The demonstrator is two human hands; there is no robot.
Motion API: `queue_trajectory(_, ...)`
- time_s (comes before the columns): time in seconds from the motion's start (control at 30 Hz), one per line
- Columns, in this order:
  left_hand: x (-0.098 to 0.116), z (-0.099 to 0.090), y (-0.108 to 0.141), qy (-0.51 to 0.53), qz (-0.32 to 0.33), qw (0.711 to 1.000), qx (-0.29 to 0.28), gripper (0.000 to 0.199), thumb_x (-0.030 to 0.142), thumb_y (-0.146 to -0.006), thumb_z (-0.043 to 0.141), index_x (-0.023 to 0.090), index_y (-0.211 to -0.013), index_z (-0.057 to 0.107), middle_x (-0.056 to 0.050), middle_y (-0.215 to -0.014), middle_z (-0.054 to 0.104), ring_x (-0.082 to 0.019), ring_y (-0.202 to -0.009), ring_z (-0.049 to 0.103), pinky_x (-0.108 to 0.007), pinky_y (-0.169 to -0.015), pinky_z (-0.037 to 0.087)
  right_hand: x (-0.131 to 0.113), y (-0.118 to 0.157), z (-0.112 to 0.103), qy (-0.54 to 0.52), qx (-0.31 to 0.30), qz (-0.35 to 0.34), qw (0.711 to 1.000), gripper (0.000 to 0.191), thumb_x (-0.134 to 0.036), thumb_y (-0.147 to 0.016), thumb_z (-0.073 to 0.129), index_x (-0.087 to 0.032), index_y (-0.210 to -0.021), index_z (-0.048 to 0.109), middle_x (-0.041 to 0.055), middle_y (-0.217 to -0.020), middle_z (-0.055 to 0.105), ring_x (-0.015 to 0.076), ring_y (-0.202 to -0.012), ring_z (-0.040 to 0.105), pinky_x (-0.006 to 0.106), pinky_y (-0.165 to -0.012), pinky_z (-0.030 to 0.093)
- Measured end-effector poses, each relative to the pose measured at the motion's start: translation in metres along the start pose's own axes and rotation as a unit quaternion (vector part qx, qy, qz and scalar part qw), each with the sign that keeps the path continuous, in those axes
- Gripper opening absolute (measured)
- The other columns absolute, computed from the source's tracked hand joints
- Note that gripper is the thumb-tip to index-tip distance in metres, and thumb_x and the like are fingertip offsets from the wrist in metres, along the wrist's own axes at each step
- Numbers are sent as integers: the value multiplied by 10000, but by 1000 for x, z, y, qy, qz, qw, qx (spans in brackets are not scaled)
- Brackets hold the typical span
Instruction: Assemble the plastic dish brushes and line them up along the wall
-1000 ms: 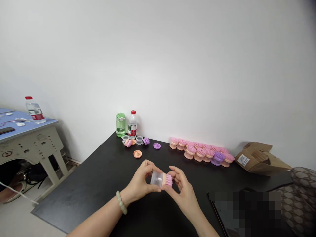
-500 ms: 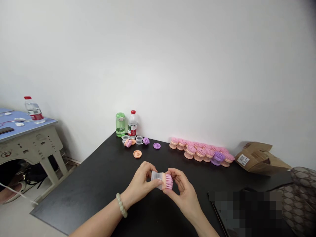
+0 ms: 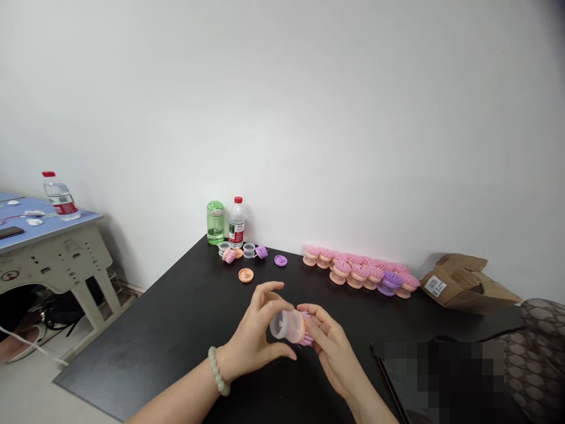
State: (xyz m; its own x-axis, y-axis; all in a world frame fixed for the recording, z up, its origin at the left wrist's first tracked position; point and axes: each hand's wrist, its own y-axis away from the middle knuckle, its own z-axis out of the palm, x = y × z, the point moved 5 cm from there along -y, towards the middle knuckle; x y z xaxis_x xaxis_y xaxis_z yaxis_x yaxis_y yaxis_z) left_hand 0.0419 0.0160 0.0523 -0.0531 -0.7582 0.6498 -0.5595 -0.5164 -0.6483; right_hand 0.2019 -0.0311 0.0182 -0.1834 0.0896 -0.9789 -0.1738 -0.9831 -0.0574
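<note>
A small peach-based brush with pink bristles, capped by a clear plastic cup, is held in the air above the black table, at lower centre of the frame. It lies on its side, with the cup toward the left and the bristles toward the right. The left hand is partly open and curved around the cup, with its fingers arching over the top and its thumb below. A pale green bead bracelet circles that wrist. The right hand is closed around the bristle end, its fingers covering most of the pink bristles.

Farther along the table, against the wall, a row of pink-bristled brushes runs toward the upper right, with one purple-bristled brush near its right end. A flattened cardboard box lies beyond them at right. Left of the row are a peach disc, a purple disc, two clear cups, a green bottle and a red-capped water bottle. A blue-topped table stands at far left, carrying another water bottle.
</note>
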Motion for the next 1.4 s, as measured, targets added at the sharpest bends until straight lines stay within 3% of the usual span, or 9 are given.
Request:
queue_trajectory(0.1, -6, -4, -2, 34, -60, 997, 26, 894, 742, -667, 687, 264, -1367, 402, -155, -1413, 350, -315, -1185, 487, -475, -972, 466, -1, -2, -7, -16, 28, -27, 999, 467, -513, -729, 809, -207, -1046, 653, 69, -954, 718, 205, -862, 639, 292, -737, 494)
queue_trajectory(0.27, -14, -7, -6, 31, -155, 987, 13, 576, 736, -797, 557, 197, -991, 609, -73, -996, 576, -249, -928, 566, -421, -856, 482, 1, -5, -12, 3, 49, -50, 998, 495, -464, -678, 858, -220, -1052, 643, 78, -982, 719, 236, -913, 653, 325, -761, 530)
queue_trajectory(0.37, -10, -10, -8, 8, -124, 992, 16, 527, 637, -707, 745, 215, -1008, 648, -77, -1047, 567, -260, -986, 560, -412, -890, 479, 0, -6, -13, 10, 61, -51, 997, 480, -504, -699, 831, -210, -1033, 653, 88, -972, 722, 235, -888, 657, 325, -743, 536)
queue_trajectory(0.53, -3, -10, -6, -11, -54, 998, -13, 551, 540, -789, 726, 284, -1257, 589, -121, -1371, 446, -317, -1310, 409, -474, -1092, 359, -1, -6, -15, 4, 74, -58, 996, 464, -530, -715, 809, -201, -1005, 657, 96, -951, 726, 233, -861, 662, 324, -723, 545)
queue_trajectory(0.7, -16, -10, -5, 15, -136, 991, -6, 430, 594, -873, 570, 210, -1061, 612, -111, -1188, 577, -288, -1109, 550, -455, -978, 435, -1, -5, -16, 19, 90, -79, 993, 489, -470, -664, 858, -220, -1026, 643, 85, -975, 718, 243, -905, 671, 336, -755, 561)
queue_trajectory(0.8, -16, -10, -6, 14, -152, 988, -4, 349, 505, -831, 671, 212, -1012, 615, -80, -1093, 623, -262, -1015, 583, -415, -922, 460, -2, -5, -17, 35, 94, -87, 991, 482, -446, -654, 863, -219, -1021, 648, 81, -972, 713, 245, -913, 677, 341, -775, 565)
queue_trajectory(1.0, -8, -12, -9, 9, -103, 994, -24, 491, 412, -751, 785, 244, -1174, 602, -94, -1280, 572, -289, -1231, 500, -420, -1062, 390, -4, -5, -17, 45, 100, -93, 990, 475, -452, -661, 848, -215, -1020, 645, 86, -965, 706, 252, -908, 680, 353, -769, 574)
queue_trajectory(1.2, -20, -8, -6, 2, -182, 982, -48, 322, 487, -894, 584, 197, -1003, 670, -52, -977, 681, -230, -916, 622, -366, -865, 475, -4, -3, -15, 61, 78, -103, 990, 469, -402, -671, 852, -223, -1047, 636, 75, -987, 697, 252, -953, 678, 366, -838, 566)
queue_trajectory(1.4, -13, -7, -8, -85, -120, 989, -25, 427, 333, -656, 870, 214, -976, 613, -51, -1044, 651, -251, -980, 586, -379, -870, 480, 0, -6, -14, 49, 76, -84, 992, 491, -428, -659, 859, -210, -1031, 623, 77, -961, 703, 247, -897, 682, 354, -750, 583)
